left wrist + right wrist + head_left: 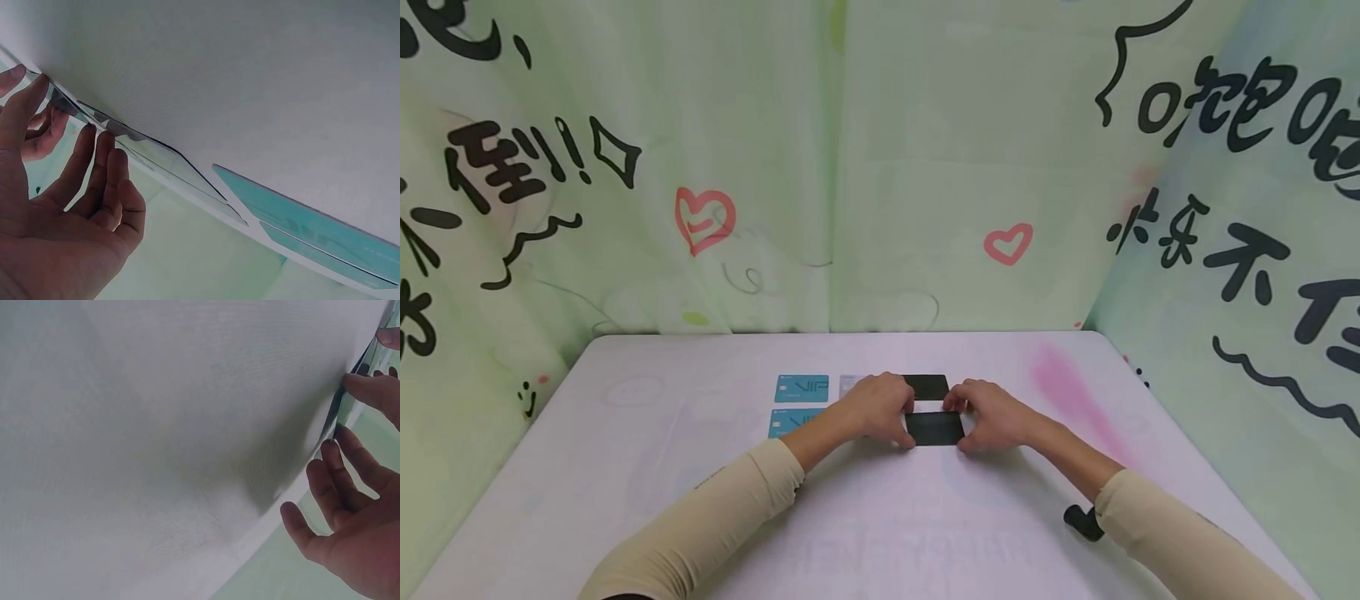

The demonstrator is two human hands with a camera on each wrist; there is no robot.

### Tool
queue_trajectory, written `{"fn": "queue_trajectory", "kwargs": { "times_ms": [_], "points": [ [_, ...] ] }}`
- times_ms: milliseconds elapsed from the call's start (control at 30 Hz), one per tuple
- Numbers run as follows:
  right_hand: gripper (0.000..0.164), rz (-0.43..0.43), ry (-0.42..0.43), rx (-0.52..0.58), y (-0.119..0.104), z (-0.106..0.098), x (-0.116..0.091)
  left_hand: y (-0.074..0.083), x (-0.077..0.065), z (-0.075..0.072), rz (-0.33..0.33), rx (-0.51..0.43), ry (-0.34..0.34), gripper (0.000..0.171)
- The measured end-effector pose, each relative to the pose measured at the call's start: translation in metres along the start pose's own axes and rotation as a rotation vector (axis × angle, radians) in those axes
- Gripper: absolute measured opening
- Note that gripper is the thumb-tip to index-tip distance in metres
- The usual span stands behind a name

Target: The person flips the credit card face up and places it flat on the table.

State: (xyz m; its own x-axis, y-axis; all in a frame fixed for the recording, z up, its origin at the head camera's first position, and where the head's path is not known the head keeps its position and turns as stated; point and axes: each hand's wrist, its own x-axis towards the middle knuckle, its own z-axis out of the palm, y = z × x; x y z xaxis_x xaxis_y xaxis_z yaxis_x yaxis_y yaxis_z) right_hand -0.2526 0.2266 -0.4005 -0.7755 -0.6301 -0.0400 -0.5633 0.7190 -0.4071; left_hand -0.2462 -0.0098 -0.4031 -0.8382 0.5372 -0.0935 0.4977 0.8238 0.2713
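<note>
In the head view a black card lies low over the white table, held at its two short ends. My left hand pinches its left end between thumb and fingers, while my right hand does the same at the right end. Just behind it is a second black card, partly covered by the left hand. The left wrist view shows the left hand with its fingertips at the card edge. From the right wrist, the right hand has thumb and forefinger on the dark edge, its other fingers spread.
Two blue VIP cards lie one behind the other left of the hands. A pale lilac card sits beside them, mostly hidden by the left hand. A black object is at the right sleeve. Printed curtains stand behind the table.
</note>
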Motion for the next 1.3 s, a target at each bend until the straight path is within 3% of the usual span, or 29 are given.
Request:
{"fn": "queue_trajectory", "kwargs": {
  "times_ms": [367, 800, 1300],
  "points": [
    [0.045, 0.027, 0.002, 0.019, -0.003, -0.001, -0.001, -0.004, -0.004, -0.002, 0.006, -0.025, 0.011, 0.054],
    [0.043, -0.041, 0.062, 0.008, -0.003, -0.007, -0.003, -0.006, -0.008, -0.014, 0.018, -0.130, 0.048, 0.048],
    [0.042, -0.059, 0.057, -0.026, -0.012, -0.009, 0.002, -0.007, -0.008, -0.012, 0.027, -0.187, 0.095, 0.045]
  ]
}}
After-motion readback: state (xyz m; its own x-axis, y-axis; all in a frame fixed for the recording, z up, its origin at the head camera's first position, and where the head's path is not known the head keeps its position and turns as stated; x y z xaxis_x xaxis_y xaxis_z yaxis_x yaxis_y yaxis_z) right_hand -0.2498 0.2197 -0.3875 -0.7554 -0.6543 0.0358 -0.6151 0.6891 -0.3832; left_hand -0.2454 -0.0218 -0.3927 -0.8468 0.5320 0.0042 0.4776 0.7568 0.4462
